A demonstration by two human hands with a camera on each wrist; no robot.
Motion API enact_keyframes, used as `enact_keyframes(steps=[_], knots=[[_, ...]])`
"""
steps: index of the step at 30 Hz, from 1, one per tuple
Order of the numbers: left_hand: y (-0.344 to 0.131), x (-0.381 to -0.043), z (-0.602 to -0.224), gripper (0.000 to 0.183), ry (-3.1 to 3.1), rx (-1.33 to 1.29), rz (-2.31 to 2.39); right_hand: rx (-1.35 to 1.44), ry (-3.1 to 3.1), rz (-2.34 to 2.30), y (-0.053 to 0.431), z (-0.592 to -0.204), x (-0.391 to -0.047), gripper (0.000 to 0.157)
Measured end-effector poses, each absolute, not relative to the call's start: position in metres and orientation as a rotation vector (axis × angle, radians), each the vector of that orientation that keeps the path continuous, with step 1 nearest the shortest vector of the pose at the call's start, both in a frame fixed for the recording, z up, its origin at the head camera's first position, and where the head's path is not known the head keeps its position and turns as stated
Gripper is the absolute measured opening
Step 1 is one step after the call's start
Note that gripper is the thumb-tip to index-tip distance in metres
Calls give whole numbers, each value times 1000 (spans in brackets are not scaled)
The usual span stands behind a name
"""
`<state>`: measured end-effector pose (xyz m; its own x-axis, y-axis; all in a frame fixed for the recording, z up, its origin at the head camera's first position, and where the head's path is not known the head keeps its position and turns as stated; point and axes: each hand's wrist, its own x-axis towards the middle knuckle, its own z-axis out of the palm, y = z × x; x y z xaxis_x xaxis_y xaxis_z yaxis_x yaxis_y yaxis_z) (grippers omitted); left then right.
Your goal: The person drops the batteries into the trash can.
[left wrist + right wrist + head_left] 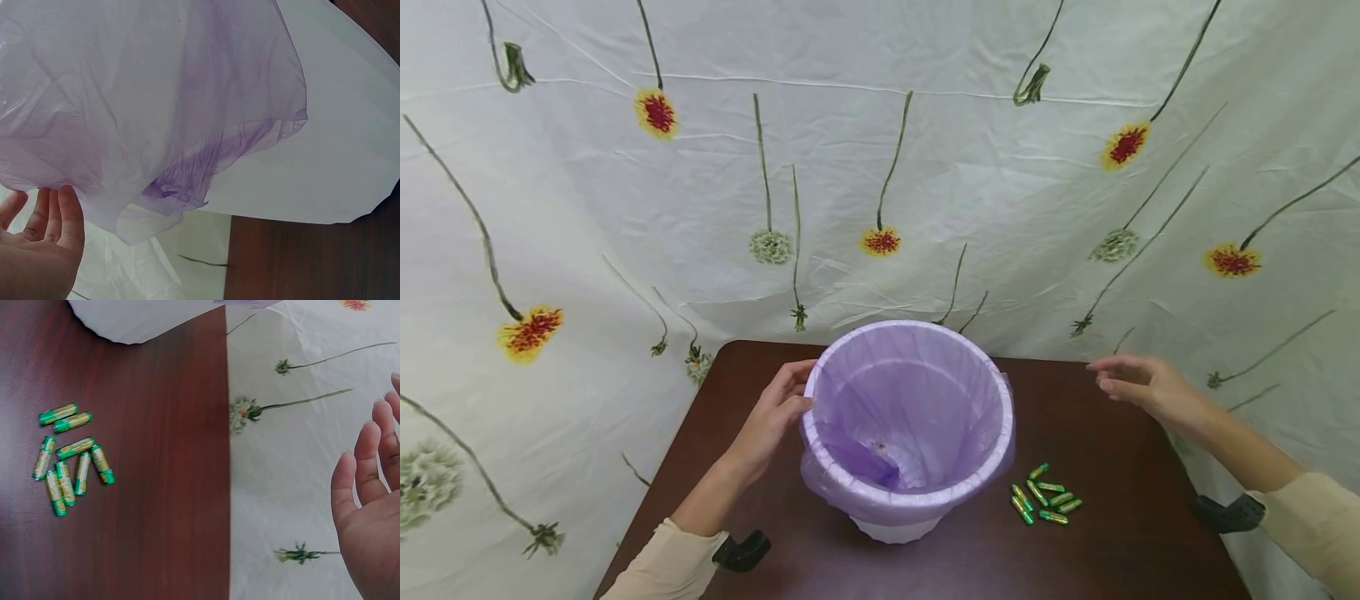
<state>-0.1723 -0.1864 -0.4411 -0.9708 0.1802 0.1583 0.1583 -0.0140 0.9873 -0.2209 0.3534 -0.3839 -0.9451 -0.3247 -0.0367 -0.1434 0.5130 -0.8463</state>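
A white waste bin (895, 532) stands on the table, lined with a thin purple plastic bag (917, 383) folded out over its rim. At the bin's left side, my left hand (772, 414) has its fingertips right at the rim. In the left wrist view those fingers (72, 215) are slightly bent against the overhanging bag. My right hand (1157, 396) is held in the air to the right of the bin, its fingers loosely bent with nothing in them. To the right of the bin lie several small green and gold batteries (1047, 493), loosely grouped.
The dark brown wooden table (1120, 533) carries the bin and batteries. Behind it and along both sides hangs a white cloth (970, 167) printed with flowers. Black wrist mounts sit at the left cuff (662, 558) and right cuff (1318, 517).
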Motion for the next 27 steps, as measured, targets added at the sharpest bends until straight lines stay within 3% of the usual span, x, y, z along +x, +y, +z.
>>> enact_keyframes(steps=[9, 17, 27], knots=[[-186, -173, -441, 52, 2206, 364, 2188, -370, 2495, -1465, 361, -418, -210, 35], [-187, -172, -443, 53, 2204, 357, 2193, -211, 2436, -1467, 366, -439, -203, 47], [-186, -174, -442, 53, 2191, 370, 2191, -176, 2421, -1506, 372, -461, -202, 46]])
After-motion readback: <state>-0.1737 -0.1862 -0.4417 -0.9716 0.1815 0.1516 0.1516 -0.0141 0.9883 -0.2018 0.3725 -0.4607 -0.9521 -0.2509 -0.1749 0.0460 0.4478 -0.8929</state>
